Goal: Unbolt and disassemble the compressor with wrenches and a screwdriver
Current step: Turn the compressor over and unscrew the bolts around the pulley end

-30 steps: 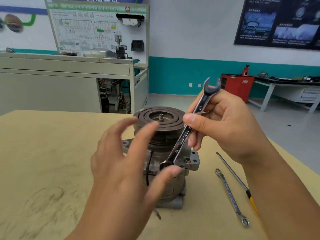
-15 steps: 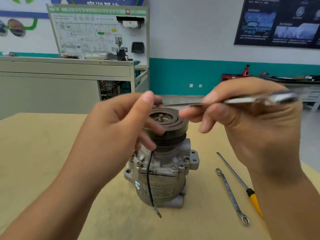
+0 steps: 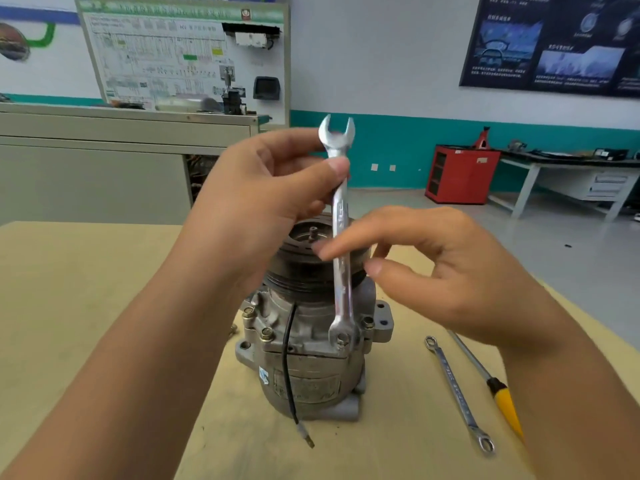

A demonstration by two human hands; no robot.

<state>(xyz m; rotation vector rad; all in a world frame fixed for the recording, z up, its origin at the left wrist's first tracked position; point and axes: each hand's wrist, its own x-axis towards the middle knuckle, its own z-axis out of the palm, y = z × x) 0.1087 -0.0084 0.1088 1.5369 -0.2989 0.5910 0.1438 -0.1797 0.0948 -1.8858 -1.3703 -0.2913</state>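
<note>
The grey compressor (image 3: 311, 368) stands upright on the tan table (image 3: 86, 306), dark pulley on top, a black wire hanging down its front. A silver open-end wrench (image 3: 341, 237) hangs upright in front of it, its lower jaw over a bolt on the housing flange. My left hand (image 3: 263, 202) pinches the wrench near its upper end. My right hand (image 3: 436, 271) hovers beside the shaft with fingers loosely spread; whether a fingertip touches the wrench I cannot tell.
A ring spanner (image 3: 457, 393) and a yellow-handled screwdriver (image 3: 491, 389) lie on the table to the right of the compressor. A small loose part (image 3: 232, 330) lies at the compressor's left. Behind stand a grey bench, a red cabinet (image 3: 460, 174) and a work table.
The wrench passed from my right hand to my left hand and now hangs upright with its lower jaw at a flange bolt. My right hand has let go and opened.
</note>
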